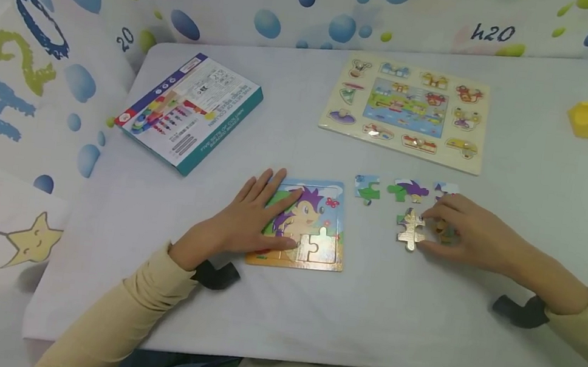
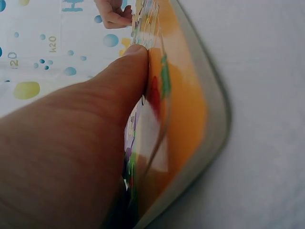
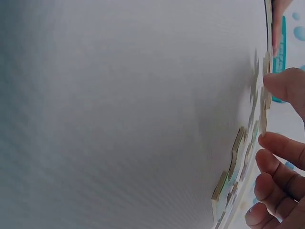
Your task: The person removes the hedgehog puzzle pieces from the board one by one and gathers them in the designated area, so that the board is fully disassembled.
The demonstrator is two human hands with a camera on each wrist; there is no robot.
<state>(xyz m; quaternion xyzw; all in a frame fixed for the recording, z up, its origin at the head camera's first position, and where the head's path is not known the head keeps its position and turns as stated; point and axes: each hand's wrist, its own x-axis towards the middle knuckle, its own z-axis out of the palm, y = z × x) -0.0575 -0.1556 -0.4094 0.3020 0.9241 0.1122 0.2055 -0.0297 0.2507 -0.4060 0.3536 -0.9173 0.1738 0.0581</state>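
Note:
My left hand [image 1: 251, 218] lies spread over the left side of a jigsaw puzzle board [image 1: 342, 226] with a purple-spined hedgehog picture. Its thumb presses near the lower pieces, and the left wrist view shows the thumb [image 2: 126, 71] flat along the board's face. To the right, my right hand [image 1: 477, 236] pinches a shiny jigsaw piece [image 1: 411, 230] between thumb and index finger; in the right wrist view this piece [image 3: 265, 100] appears edge-on above the table. Loose pieces lie behind it: a blue-green one [image 1: 365, 186], a purple-green one [image 1: 411, 190] and one partly hidden by the fingers [image 1: 446, 189].
A flat teal-edged box [image 1: 187, 112] sits at the back left. A wooden peg puzzle board [image 1: 331, 102] lies at the back middle, and a yellow plastic block [image 1: 585, 119] stands far right. The table's front edge runs close to the person's body.

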